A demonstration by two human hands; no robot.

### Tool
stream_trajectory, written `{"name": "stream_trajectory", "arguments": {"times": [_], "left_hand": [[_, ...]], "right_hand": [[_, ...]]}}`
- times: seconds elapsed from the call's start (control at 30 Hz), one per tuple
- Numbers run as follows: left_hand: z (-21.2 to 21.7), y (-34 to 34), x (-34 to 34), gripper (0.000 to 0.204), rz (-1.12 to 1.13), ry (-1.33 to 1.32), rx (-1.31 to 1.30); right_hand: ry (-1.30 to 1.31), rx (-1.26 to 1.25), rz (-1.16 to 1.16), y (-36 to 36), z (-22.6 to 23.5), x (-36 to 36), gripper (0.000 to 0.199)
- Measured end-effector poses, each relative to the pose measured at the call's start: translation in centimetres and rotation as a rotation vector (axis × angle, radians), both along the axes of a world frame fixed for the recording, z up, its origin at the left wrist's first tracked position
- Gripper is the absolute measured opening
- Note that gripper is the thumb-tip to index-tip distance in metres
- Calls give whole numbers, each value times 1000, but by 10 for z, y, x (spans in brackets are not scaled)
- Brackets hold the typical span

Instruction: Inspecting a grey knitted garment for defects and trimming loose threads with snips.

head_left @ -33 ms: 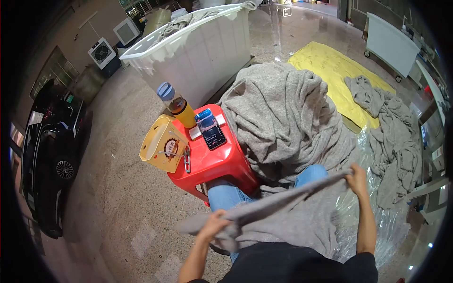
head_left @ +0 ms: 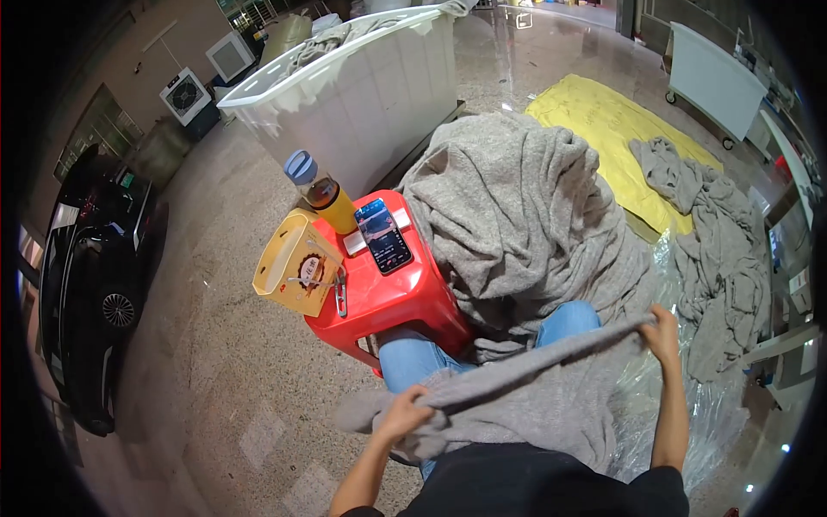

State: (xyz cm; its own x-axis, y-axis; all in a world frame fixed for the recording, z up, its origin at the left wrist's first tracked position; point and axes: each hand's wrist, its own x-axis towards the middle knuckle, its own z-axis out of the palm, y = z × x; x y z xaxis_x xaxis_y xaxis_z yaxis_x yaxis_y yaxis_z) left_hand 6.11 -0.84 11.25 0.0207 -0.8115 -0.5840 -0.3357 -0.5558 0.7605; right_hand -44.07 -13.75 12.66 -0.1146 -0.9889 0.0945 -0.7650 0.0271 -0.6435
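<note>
A grey knit fabric (head_left: 551, 392) stretches across my lap, its upper edge gathered into a long fold between my two hands. My left hand (head_left: 407, 414) grips the fold's left end, where a loose, blurred flap hangs out past my fingers. At the right end, my right hand (head_left: 660, 334) is closed on the fabric's edge, higher than the left. Just beyond my knees lies a large heap of similar grey fabric (head_left: 508, 207).
A red plastic stool (head_left: 405, 297) by my left knee bears a phone (head_left: 383, 235), a bottle (head_left: 327, 194), a yellow paper bag (head_left: 297, 267) and small snips (head_left: 341, 293). Behind stands a white bin (head_left: 370, 103). Clear plastic sheeting (head_left: 680, 431) and yellow sheet (head_left: 594, 129) lie right.
My left hand has shifted slightly right with its end of the fabric. My right hand has moved a little right and down. Both keep their hold.
</note>
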Motion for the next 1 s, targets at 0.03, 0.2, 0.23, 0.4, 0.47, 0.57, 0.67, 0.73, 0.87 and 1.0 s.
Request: {"name": "stream_trajectory", "arguments": {"times": [0.03, 0.2, 0.23, 0.4, 0.47, 0.57, 0.67, 0.73, 0.87, 1.0], "left_hand": [[-32, 9, -5, 30, -152, -238, -452], [4, 15, -25, 30, -85, -719, -682], [9, 19, -18, 30, -69, -833, -661], [14, 42, -2, 20, 133, -857, -489], [21, 33, -1, 19, 389, -459, -478], [56, -4, -26, 18, 415, -111, -369], [55, -37, -64, 21, 257, 176, -356], [50, -52, -93, 15, 93, 340, -311], [31, -63, -109, 6, -120, 488, -275], [-4, -56, -89, 12, 75, 560, -173]], "right_hand": [[-126, 153, -3, 9, 11, -7, 10], [-552, 379, -10, 52, 9, -35, 11], [-550, 252, -45, 52, 12, -27, 15], [-430, 26, -91, 30, 29, 4, 26], [-303, 32, -100, 20, 41, 33, 26], [-293, -50, 98, 19, 56, 91, 27], [-299, -125, 781, 30, 59, 146, 28], [-465, -37, 1254, 53, 58, 183, 35], [-617, 17, 1313, 73, 42, 216, 34], [-683, 26, 824, 50, 14, 220, 32]]}}
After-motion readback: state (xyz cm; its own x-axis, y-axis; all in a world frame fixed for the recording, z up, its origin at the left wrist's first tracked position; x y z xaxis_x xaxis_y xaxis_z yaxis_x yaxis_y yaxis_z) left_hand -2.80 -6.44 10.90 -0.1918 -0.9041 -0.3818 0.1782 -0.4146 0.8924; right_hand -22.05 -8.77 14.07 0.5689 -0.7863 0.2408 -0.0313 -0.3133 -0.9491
